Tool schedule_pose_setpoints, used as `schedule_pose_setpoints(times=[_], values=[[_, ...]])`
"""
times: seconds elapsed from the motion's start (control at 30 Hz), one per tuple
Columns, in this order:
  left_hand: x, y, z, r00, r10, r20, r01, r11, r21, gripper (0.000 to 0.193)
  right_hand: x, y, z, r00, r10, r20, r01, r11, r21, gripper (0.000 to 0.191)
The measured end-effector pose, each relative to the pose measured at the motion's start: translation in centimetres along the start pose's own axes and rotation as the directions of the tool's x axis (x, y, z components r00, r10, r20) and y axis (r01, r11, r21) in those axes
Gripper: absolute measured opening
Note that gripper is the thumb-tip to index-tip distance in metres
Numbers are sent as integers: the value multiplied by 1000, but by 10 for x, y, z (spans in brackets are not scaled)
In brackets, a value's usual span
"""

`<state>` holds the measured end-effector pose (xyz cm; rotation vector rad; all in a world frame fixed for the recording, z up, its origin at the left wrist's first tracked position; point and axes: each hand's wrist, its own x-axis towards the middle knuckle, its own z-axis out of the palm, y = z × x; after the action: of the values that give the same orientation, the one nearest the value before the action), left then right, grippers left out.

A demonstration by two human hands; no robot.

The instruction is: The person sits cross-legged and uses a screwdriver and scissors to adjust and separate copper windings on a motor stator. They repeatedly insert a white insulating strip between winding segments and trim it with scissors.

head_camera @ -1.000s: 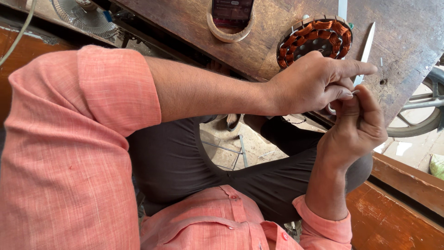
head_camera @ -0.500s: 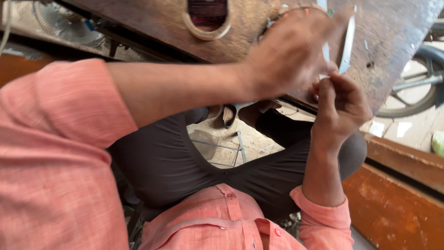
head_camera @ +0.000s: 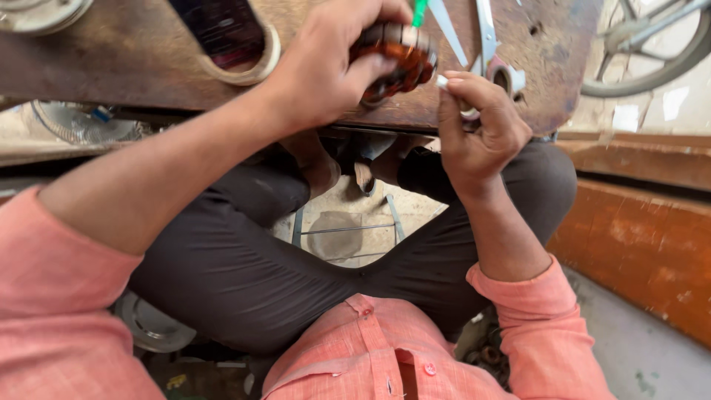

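Here the left hand (head_camera: 326, 63) reaches over the edge of the worn wooden tabletop (head_camera: 133, 59) and its fingers (head_camera: 363, 70) are wrapped around a round copper-wound stator (head_camera: 396, 59), gripping it from the near side so that only the orange-brown coils on the far side of the fingers show. The stator sits on the tabletop close to its front edge. Just to the right of it the right hand (head_camera: 478, 137) is raised, its fingers curled together and pinched on a small white piece (head_camera: 443, 81) whose tip pokes out toward the stator; whether that piece touches the coils cannot be told. Just beyond the right fingers lie a pair of scissors (head_camera: 485, 37), blades pointing away, the loops of the handles half hidden behind the knuckles. A green stick (head_camera: 419, 11) rises above the stator, right by the left fingertips. To the left of the left fingers, well apart, a pale ring of tape (head_camera: 259, 63) rests on the tabletop. Below both hands are the person's dark trousers (head_camera: 259, 259) and salmon shirt (head_camera: 385, 348).
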<state>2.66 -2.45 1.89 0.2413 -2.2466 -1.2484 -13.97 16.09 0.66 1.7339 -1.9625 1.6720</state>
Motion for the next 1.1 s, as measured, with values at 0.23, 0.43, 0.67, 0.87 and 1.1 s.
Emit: schedule_pose_setpoints(times=[0.23, 0.43, 0.67, 0.87, 1.1], values=[[7, 48, 2, 986, 45, 160, -63, 992, 113, 44, -7, 1, -12, 993, -117, 24, 118, 991, -61, 22], [13, 53, 8, 983, -25, 181, 3, 993, 118, 37, 0, 8, -14, 972, -232, 44, 233, 973, 3, 23], [11, 53, 16, 990, -18, 142, -3, 989, 151, 37, 4, 10, -19, 954, -286, 85, 286, 958, 10, 20], [7, 53, 18, 992, -35, 124, 18, 990, 137, 40, 6, 10, -25, 973, -170, 154, 151, 980, 128, 15], [11, 55, 18, 985, -111, 133, 111, 994, 8, 33, 3, 6, -23, 982, -118, 151, 105, 990, 92, 16]])
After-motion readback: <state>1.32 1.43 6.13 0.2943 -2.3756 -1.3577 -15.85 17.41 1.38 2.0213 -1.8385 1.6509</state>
